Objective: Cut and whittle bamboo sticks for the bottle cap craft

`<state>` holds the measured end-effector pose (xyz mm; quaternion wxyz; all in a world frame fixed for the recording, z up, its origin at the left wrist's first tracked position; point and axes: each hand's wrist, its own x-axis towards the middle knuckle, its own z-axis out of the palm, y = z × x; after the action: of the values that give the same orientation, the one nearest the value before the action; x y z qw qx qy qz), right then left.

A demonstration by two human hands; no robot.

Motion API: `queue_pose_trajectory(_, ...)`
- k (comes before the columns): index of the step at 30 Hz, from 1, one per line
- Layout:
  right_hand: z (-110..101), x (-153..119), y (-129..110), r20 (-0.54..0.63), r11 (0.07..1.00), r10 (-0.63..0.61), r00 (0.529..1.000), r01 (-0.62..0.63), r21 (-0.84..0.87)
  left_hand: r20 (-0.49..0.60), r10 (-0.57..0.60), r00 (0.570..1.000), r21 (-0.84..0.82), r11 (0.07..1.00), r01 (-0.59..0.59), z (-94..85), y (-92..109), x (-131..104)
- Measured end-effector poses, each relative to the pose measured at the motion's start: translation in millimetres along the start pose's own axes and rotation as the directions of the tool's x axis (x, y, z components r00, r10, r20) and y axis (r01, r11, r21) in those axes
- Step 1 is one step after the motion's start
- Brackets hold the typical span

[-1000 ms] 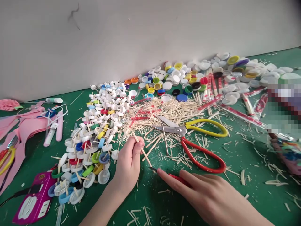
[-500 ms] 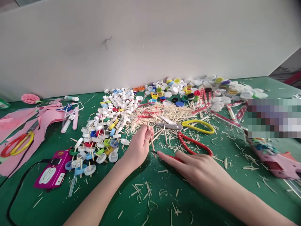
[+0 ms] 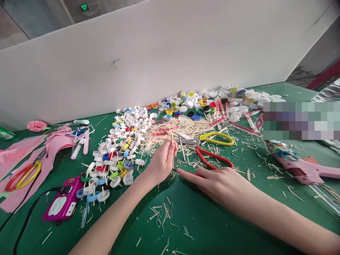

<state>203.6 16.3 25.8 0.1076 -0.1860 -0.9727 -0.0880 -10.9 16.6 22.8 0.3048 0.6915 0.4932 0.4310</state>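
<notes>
Holds a thin wooden stick (image 3: 171, 136) roughly upright in the left hand (image 3: 162, 160), with fingers clenched round its upper part. Grasps a red-handled tool (image 3: 197, 174) in the right hand (image 3: 222, 182), with the index finger stretched along it and the dark tip right by the stick's lower end (too small to tell whether touching).

Has large scissors (image 3: 189, 141) lying open just beyond the hands (with one yellow loop and one red), near a slim metal rod (image 3: 182, 149). Works over a green counter (image 3: 124, 230), before a heap of pale wood slivers (image 3: 195, 124), with more scraps strewn nearer. To the left of the heap, has many plastic caps fitted with short sticks (image 3: 130, 134); behind it, loose coloured caps (image 3: 190, 105) along a white panel (image 3: 132, 71), and red-and-white wrappers (image 3: 218, 109).

Farther left, has pink paper (image 3: 60, 141) under smaller scissors (image 3: 26, 175), a pink paper flower (image 3: 36, 125) and, nearer, a magenta device (image 3: 63, 201) with a black cable (image 3: 29, 212). At far right, has a pink glue gun (image 3: 304, 170) above a clear rod (image 3: 326, 199).
</notes>
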Motion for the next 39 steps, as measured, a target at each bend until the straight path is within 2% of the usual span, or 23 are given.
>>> queue_pose_trajectory(8, 1.9, 5.2, -0.3, 0.041, 1.000, -0.015, 0.999, 0.015, -0.002, -0.082, 0.028, 0.996, -0.005, 1.000, -0.028, -5.1, -6.6, -6.5)
queue_pose_trajectory(17, 4.4, -3.6, -12.0, 0.104, 0.996, -0.003, 0.995, 0.011, -0.083, -0.099, 0.026, 0.995, 0.009, 1.000, -0.025, -9.4, -12.7, -7.0)
queue_pose_trajectory(23, -1.7, -5.0, -8.7, 0.059, 1.000, -0.008, 0.998, 0.008, -0.005, -0.076, 0.002, 0.997, -0.004, 1.000, -0.002, -13.0, -13.8, -7.8)
queue_pose_trajectory(29, -0.6, 1.7, -5.3, -0.014, 0.995, 0.007, 1.000, -0.008, -0.096, -0.101, 0.044, 0.994, -0.102, 0.993, -0.054, -7.5, -8.0, -8.7)
queue_pose_trajectory(32, 2.1, 5.0, -5.2, -0.005, 0.994, -0.017, 1.000, 0.017, -0.107, -0.087, 0.047, 0.995, -0.119, 0.991, -0.057, -5.7, -4.5, -9.4)
queue_pose_trajectory(39, 2.4, 3.0, -11.5, 0.042, 0.997, 0.008, 0.999, -0.005, -0.075, -0.078, 0.011, 0.997, -0.043, 0.999, -0.014, -6.8, -3.8, -9.0)
